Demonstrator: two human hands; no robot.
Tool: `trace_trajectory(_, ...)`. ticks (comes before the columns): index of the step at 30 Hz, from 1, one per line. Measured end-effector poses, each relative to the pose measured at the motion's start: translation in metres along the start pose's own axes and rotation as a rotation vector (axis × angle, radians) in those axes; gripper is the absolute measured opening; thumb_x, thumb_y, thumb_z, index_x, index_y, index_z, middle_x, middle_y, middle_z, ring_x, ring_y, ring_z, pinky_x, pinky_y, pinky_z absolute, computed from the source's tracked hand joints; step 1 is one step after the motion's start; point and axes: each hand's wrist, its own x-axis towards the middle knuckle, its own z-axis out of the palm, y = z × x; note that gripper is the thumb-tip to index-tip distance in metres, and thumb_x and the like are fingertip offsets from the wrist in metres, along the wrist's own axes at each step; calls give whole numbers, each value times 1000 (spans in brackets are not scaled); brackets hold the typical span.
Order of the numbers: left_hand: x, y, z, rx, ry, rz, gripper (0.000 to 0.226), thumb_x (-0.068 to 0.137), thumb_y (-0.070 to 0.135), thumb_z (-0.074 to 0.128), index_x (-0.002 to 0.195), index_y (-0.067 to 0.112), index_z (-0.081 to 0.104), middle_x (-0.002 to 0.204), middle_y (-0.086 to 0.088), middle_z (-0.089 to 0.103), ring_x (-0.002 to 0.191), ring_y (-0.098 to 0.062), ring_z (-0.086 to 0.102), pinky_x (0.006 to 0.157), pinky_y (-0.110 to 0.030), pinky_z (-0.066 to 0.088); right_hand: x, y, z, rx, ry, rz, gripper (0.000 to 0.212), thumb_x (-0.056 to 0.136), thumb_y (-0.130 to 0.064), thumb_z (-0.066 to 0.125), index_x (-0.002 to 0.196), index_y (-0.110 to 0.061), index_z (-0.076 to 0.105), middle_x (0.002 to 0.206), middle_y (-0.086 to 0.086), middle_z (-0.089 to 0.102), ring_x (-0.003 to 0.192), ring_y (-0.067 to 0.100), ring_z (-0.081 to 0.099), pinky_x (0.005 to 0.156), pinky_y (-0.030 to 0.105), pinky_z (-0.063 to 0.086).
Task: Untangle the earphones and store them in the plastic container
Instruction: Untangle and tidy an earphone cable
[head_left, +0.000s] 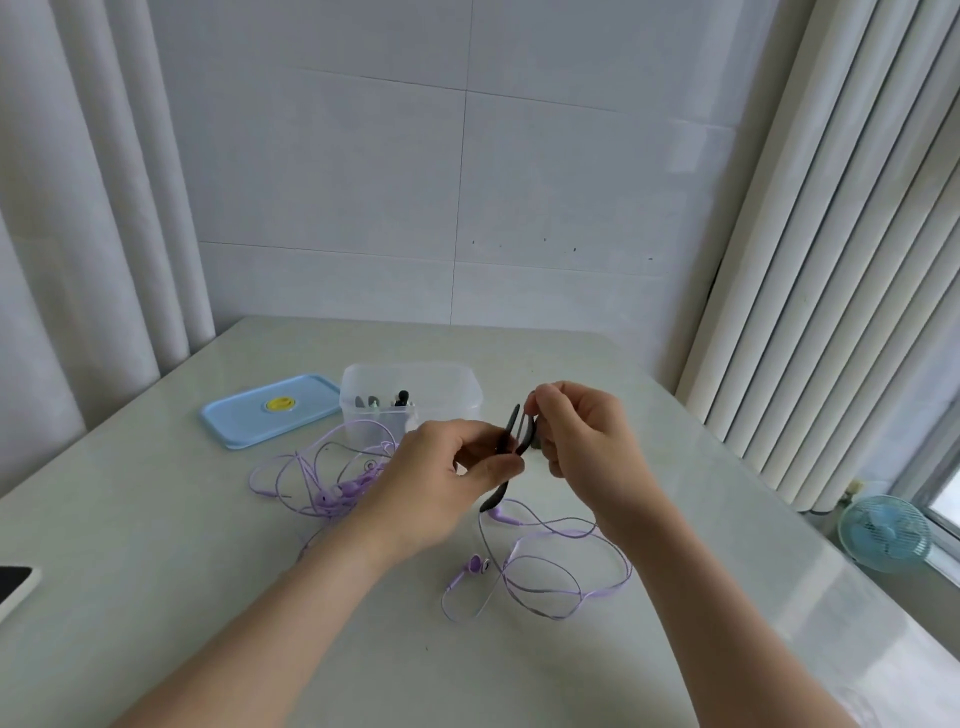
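Note:
Above the table's middle, my left hand (447, 478) and my right hand (582, 436) both pinch a dark grey earphone piece (511, 434) and its cord. A purple earphone cable (550, 582) loops on the table below my right hand, with one earbud (477, 565) lying loose. Left of my left hand lies a tangled purple bundle (327, 483) with grey wire mixed in. Behind my hands stands the clear plastic container (447, 384), open, with a few dark items (384, 401) inside.
The container's blue lid (249, 421) with a yellow knob lies flat to its left. A dark device (13, 584) sits at the table's left edge. A small blue fan (885, 532) stands on the sill at right. Curtains hang on both sides.

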Motion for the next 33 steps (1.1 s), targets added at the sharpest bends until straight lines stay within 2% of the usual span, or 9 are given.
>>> trace_trajectory(4,-2,-1,1,62,-90,4,12,100,27,73,110,29,78,94,9,80,92,-14,75,92,-33,58,5,9,-6,-270,38,-58,32,99,-19,55,79,5,60,59,0,40,55,14,32,52,27,31)
trace_trajectory(9,-1,3,1,-218,-39,-17,20,94,8,76,115,9,78,100,-2,82,97,-18,79,97,-40,61,14,24,-11,-287,-15,-59,29,99,-30,61,77,-20,76,75,26,62,64,18,48,63,33,40)
trace_trajectory(13,0,10,0,-387,78,-19,19,95,0,72,114,1,76,102,-10,82,98,-26,79,88,-41,65,10,25,-17,-335,-79,9,23,97,-26,71,78,-19,80,52,-5,47,50,11,35,52,24,33)
trace_trajectory(18,3,4,-5,-285,285,15,12,100,12,71,109,5,74,104,-6,80,96,-23,79,83,-36,65,3,19,-16,-458,-349,25,15,92,-29,75,82,-22,84,67,2,72,60,7,57,58,19,45)
trace_trajectory(21,5,-1,-7,-233,324,-35,9,99,16,73,105,10,74,113,-6,75,88,-22,80,82,-37,66,0,18,-14,-482,-427,27,16,90,-28,78,78,-19,82,62,1,67,58,11,54,61,26,45)
trace_trajectory(24,5,-3,-7,-115,334,-38,7,100,23,72,102,17,72,99,6,78,88,-14,77,80,-39,65,-4,10,-13,-431,-474,42,16,88,-28,79,75,-20,82,59,3,63,57,16,51,59,34,43)
trace_trajectory(27,5,-7,-5,62,316,-2,5,99,25,72,102,23,68,97,12,77,95,-4,71,85,-33,58,-10,-2,-13,-310,-432,-7,19,90,-22,78,72,-16,81,55,1,53,55,16,42,54,29,33)
trace_trajectory(30,7,-10,-6,44,237,-18,6,100,26,70,106,28,71,97,12,77,98,-7,72,88,-35,57,-8,-7,-13,-45,-297,-27,27,99,-19,70,75,-9,77,58,5,39,55,21,28,54,33,19)
trace_trajectory(33,2,-6,-7,-106,130,-37,11,103,25,67,112,27,74,102,12,80,103,-6,73,91,-28,54,-3,-8,-15,205,-141,-39,30,106,-23,61,83,-8,71,59,-1,38,50,15,27,50,26,22)
